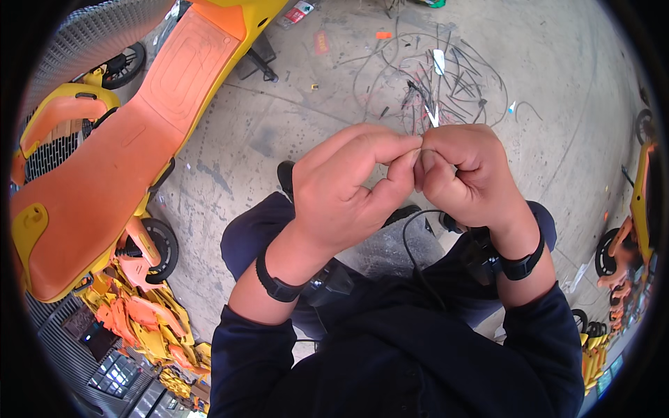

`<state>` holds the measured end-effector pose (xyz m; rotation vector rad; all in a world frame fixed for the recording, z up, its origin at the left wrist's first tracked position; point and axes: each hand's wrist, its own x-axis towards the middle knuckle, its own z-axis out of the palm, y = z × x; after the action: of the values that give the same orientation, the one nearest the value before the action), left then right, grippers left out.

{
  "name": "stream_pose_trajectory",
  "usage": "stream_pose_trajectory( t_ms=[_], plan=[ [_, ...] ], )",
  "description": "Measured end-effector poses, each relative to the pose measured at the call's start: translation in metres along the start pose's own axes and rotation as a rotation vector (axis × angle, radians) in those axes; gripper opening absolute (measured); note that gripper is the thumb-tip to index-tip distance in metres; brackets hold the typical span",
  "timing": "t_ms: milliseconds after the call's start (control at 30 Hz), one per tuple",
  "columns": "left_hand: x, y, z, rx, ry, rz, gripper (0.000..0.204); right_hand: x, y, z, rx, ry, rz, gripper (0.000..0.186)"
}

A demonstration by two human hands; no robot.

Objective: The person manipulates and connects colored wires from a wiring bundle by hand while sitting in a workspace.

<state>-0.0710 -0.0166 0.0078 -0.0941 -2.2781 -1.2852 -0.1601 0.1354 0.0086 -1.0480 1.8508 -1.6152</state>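
At the near edge, dark sleeves (251, 362) lead to two bare forearms, each with a black wristband (279, 287) at the wrist. At near left lies a heap of orange and yellow panels (139, 317). Between the dark-trousered legs, crinkled clear plastic (383, 252) shows, with a thin black cable (408, 247) curving in front of it.

Farther out, the left hand (348, 184) and the right hand (474, 167) meet at the fingertips, raised above the floor (237, 129). The left grip is together, thumb against forefinger; the right grip is together too, thumb pressed to the curled fingers. Whether a small thing is pinched between them, I cannot tell.

On the left, a long orange body panel (139, 150) with yellow edges runs from near to far, a black wheel (164, 251) beside it. On the right side, orange and yellow vehicle parts (637, 202) stand near the rim of the view.

Just beyond the hands, a tangle of wires (412, 90), dark with some red, lies on the floor, with a silvery pointed piece (435, 117) at its near side and a flat white piece (438, 61) within it. Farther still lies a small orange piece (383, 35), and at far left a red-and-white packet (296, 14).
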Motion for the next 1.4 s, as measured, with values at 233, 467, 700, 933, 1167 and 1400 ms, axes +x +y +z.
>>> stream_pose_trajectory(
  t_ms=[233,467,700,933,1167,1400],
  plan=[
    [-0.001,0.003,0.001,0.033,0.055,-0.011,0.017,0.002,0.0,0.003,-0.025,-0.014,-0.028,0.013],
    [-0.001,0.002,0.001,-0.051,0.031,-0.034,0.015,0.001,-0.003,0.001,0.073,0.013,-0.023,0.015],
    [-0.001,0.003,0.0,-0.035,0.007,-0.063,0.014,-0.001,0.004,0.003,-0.032,0.042,-0.092,0.015],
    [0.0,0.003,0.0,-0.016,0.048,-0.017,0.018,-0.001,0.0,0.004,-0.015,-0.013,-0.068,0.015],
    [0.0,0.001,-0.002,-0.051,0.001,-0.03,0.016,0.0,0.0,0.0,0.075,-0.001,0.009,0.015],
    [-0.003,0.001,-0.003,-0.039,-0.003,-0.055,0.018,0.0,-0.001,0.004,0.067,-0.007,0.005,0.014]
  ],
)
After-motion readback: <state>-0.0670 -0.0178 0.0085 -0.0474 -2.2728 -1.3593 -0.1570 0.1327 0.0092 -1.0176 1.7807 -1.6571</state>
